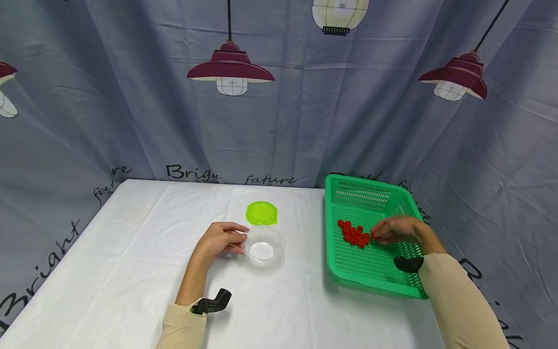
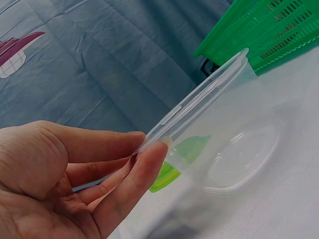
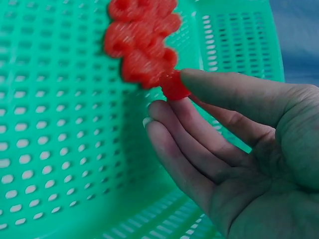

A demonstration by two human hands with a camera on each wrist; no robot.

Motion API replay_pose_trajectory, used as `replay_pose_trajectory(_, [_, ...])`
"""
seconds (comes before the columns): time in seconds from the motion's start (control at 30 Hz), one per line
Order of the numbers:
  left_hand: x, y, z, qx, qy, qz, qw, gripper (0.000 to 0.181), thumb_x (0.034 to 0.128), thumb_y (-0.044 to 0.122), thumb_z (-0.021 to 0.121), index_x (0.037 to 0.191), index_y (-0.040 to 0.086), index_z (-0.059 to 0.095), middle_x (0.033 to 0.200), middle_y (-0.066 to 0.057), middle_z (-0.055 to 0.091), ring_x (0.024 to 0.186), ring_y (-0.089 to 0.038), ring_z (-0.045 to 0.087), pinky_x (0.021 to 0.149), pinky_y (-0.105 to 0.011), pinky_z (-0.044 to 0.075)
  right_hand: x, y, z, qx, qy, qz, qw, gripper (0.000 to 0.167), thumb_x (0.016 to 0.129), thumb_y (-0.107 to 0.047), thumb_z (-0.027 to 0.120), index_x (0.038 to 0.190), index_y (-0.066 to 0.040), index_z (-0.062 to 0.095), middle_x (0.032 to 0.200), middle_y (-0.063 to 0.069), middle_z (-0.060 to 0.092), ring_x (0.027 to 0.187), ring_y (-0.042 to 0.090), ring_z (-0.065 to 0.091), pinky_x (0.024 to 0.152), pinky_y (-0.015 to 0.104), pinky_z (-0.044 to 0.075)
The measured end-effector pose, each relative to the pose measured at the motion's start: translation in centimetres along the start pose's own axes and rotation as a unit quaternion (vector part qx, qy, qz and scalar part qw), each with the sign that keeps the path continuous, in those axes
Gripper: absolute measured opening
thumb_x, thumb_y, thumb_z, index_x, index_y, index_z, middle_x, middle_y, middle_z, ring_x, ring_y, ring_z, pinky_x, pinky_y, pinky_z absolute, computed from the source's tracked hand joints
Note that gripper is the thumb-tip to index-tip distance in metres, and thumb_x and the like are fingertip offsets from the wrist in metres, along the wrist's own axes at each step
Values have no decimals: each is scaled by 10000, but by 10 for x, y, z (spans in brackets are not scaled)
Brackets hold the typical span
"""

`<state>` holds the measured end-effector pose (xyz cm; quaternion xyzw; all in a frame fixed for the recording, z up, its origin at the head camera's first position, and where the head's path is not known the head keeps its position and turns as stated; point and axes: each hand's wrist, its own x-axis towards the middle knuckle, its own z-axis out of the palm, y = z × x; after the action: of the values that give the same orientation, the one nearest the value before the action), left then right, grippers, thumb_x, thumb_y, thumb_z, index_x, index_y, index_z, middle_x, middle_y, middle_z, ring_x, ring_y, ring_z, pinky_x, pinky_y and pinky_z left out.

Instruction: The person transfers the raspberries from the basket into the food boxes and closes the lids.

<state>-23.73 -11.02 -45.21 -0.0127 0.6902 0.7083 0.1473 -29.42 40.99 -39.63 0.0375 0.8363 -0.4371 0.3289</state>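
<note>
My left hand [image 1: 223,238] pinches the rim of a clear plastic bowl [image 1: 263,246] between thumb and fingers. The bowl rests on the white table, and in the left wrist view it looks slightly tilted. Over the green basket [image 1: 330,232], my right hand [image 1: 395,230] holds one red raspberry [image 3: 173,85] between thumb and fingertips. Beside it, a cluster of several more raspberries [image 1: 352,234] lies on the basket floor. A lime-green lid [image 1: 261,213] lies flat on the table just behind the bowl.
The white-covered table [image 1: 131,252] ends at a grey-blue curtain [image 1: 279,121] printed with lamps. The basket stands at the table's right side, its raised walls around the raspberries and my right hand. Dark wrist devices [image 1: 211,301] sit near each sleeve cuff.
</note>
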Motion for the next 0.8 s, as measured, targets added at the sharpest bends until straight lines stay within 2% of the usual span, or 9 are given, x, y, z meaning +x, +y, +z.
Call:
replay_pose_trajectory(0.17, [0, 0, -1, -8, 19, 31, 10000, 346, 873, 0, 743, 1198, -95, 676, 793, -88, 638, 598, -135, 645, 623, -318, 641, 0, -19, 1, 133, 61, -123, 9998, 456, 972, -142, 674, 1348, 92, 563, 1196, 91, 699, 1129, 264, 687, 1074, 487, 520])
replay_pose_trajectory(0.47, [0, -2, -1, -87, 73, 39, 9999, 345, 880, -19, 719, 1210, -104, 671, 809, -84, 651, 621, -129, 649, 631, -310, 641, 0, -63, 15, -138, 23, -614, 9980, 522, 1001, -180, 642, 1417, 96, 490, 1350, 188, 628, 1292, 388, 587, 1146, 549, 434])
replay_pose_trajectory(0.6, [-2, -4, -1, -124, 50, 28, 9999, 356, 889, -22, 704, 1231, -108, 660, 794, -79, 653, 601, -117, 655, 631, -298, 639, -1, -80, 25, -156, 31, -809, 9966, 500, 1009, -161, 629, 1414, 98, 490, 1345, 193, 629, 1236, 335, 637, 1137, 532, 451])
replay_pose_trajectory(0.73, [-4, -4, -1, -158, -10, 57, 9999, 364, 891, -28, 698, 1243, -111, 649, 779, -76, 646, 592, -112, 653, 634, -301, 640, 0, -98, 36, -105, 38, -935, 9956, 473, 1008, -143, 627, 1399, 95, 508, 1307, 170, 654, 1126, 226, 694, 1068, 445, 531])
replay_pose_trajectory(0.8, [-4, -3, 0, -180, -30, 77, 9998, 368, 889, -31, 699, 1244, -113, 646, 778, -80, 641, 598, -115, 650, 636, -307, 641, 1, -108, 43, -77, 28, -971, 9952, 459, 998, -143, 640, 1384, 82, 532, 1296, 173, 664, 1102, 212, 702, 1029, 405, 559])
